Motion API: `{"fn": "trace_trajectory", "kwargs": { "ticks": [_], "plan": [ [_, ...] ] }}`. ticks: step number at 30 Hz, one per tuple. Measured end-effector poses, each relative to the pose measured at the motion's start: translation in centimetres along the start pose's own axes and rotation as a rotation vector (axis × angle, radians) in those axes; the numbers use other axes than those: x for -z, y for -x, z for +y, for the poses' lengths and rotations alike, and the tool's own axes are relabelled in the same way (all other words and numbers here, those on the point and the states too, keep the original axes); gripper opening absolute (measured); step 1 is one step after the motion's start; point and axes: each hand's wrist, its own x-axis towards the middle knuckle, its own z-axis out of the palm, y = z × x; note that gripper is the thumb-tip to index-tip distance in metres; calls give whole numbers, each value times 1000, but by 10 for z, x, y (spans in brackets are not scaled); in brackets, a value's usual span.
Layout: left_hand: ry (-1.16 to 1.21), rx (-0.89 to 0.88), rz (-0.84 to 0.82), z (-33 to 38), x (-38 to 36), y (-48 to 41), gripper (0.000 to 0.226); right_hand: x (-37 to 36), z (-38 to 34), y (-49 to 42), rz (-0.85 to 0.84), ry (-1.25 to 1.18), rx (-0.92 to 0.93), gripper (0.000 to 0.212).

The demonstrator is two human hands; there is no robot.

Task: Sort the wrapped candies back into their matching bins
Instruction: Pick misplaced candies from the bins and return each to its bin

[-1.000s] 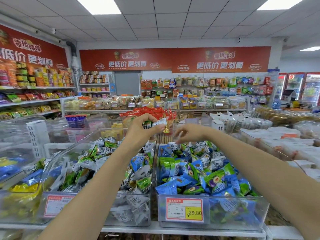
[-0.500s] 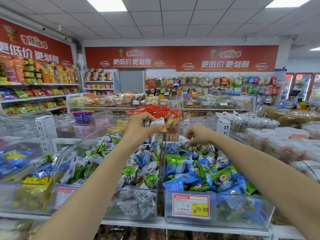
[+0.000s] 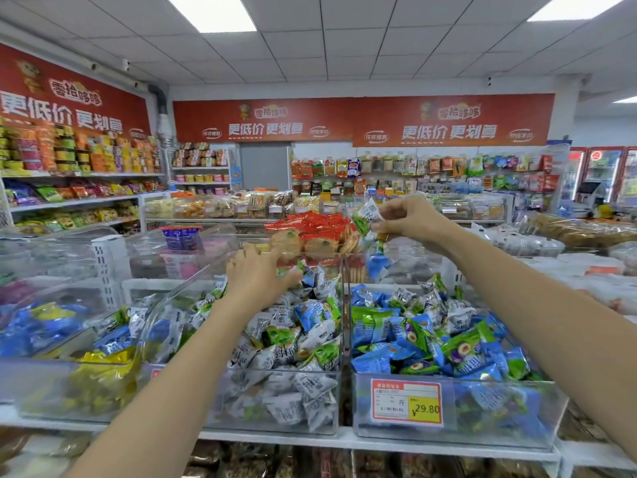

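Right hand [image 3: 410,219] is up over the right bin [image 3: 517,426], pinching a green-and-white candy [image 3: 367,215], while left hand [image 3: 262,276] reaches palm-down into the middle bin [image 3: 241,408], grip too blurred to tell.

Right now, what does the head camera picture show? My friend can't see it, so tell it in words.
A person's right hand pinches a few wrapped candies above two clear bins in a snack shop. The left hand reaches into the left bin of mostly white-wrapped ones; the right bin holds blue and green ones.
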Motion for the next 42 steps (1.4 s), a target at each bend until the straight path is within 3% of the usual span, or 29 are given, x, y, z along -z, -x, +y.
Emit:
{"fn": "trace_trajectory", "kwargs": {
  "ticks": [2, 4, 7, 10, 15, 18, 20, 22, 26, 32, 36, 39, 42],
  "plan": [
    [161, -54, 120, 0, 4, 2, 48, -9, -18, 0, 9, -96, 22, 15],
    [471, -133, 195, 3, 11, 6, 42, -23, -33, -3, -25, -169, 45, 14],
    [970, -181, -66, 13, 23, 14, 38, -53, -44, -5, -85, -204, 75, 15],
    [1184, -125, -194, 11, 27, 16, 28, -75, -46, -3, -110, -213, 102, 15],
    [1135, 32, -2, -14, 27, 19, 27, -81, -37, -5, -69, -85, 80, 16],
    [1119, 105, 123, -27, 28, 16, 37, -89, -31, -5, -198, 159, 40, 13],
    [1108, 100, 107, -30, 28, 17, 41, -96, -29, -3, -372, 305, -9, 23],
    [1087, 57, 76, -31, 29, 20, 40, -99, -29, -1, -439, 419, 25, 34],
    [1075, 1, 50, -33, 26, 27, 38, -100, -41, 8, -561, 405, 50, 20],
    [1096, -52, -4, -35, 30, 35, 36, -110, -46, 16, -766, 732, 12, 32],
    [1098, -54, -10, -36, 30, 38, 37, -113, -48, 18, -750, 785, 69, 30],
    [1113, -62, 14, -34, 31, 37, 36, -96, -54, 22, -641, 546, 69, 26],
    [1164, -77, 27, -23, 33, 37, 33, -63, -55, 24, -430, 359, 98, 25]
  ]
}}
